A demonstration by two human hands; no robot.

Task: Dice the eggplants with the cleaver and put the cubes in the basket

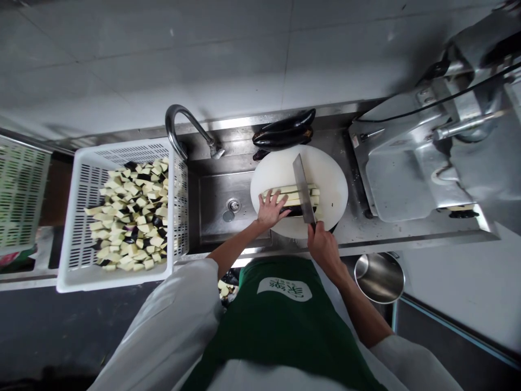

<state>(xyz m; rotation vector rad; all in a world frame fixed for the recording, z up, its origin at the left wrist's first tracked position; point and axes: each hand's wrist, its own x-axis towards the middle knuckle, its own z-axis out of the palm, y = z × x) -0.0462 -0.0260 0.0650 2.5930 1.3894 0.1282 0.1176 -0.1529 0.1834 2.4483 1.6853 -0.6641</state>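
Observation:
Lengthwise strips of eggplant, pale flesh with some dark skin, lie side by side on a round white cutting board. My left hand grips their left part, fingers over the top and thumb on the near side. In my right hand, closed around the handle, is a cleaver. Its broad blade stands across the strips near their right end, to the right of my left hand. Short cut ends show just right of the blade. Behind the board lie several whole eggplants.
A white plastic basket of eggplant chunks stands left of the sink. A curved faucet rises behind. To the right are a metal machine and, lower, a steel pot.

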